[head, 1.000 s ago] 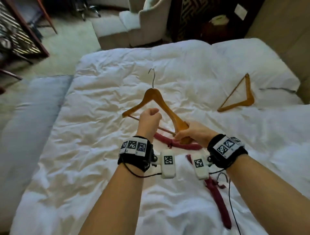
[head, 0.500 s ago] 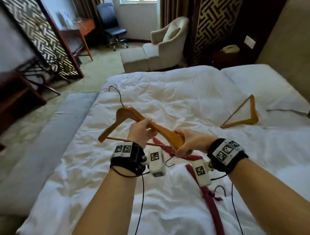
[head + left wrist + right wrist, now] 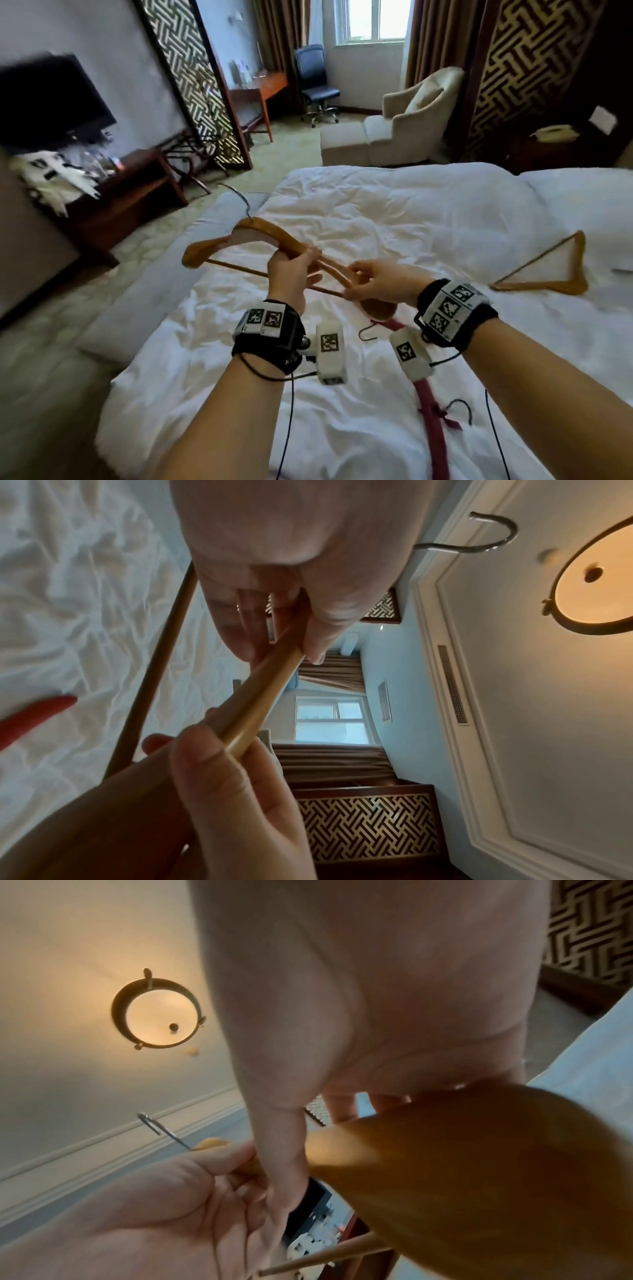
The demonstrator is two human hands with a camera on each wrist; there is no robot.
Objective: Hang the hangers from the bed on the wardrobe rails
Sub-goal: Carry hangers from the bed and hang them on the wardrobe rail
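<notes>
While gripped, curved wooden hanger point(image 3: 260, 236), rumpled bed point(image 3: 428, 219)

Across the room we see a cream armchair point(image 3: 416, 116) with its footstool point(image 3: 344, 145) beside the far edge of the bed, and a dark office chair point(image 3: 317, 87) at a wooden desk point(image 3: 258, 85) near the window point(image 3: 371, 20). A black television point(image 3: 51, 99) stands left, above a low dark table point(image 3: 133, 186). Overhead glows a round ceiling lamp point(image 3: 159, 1015).
</notes>
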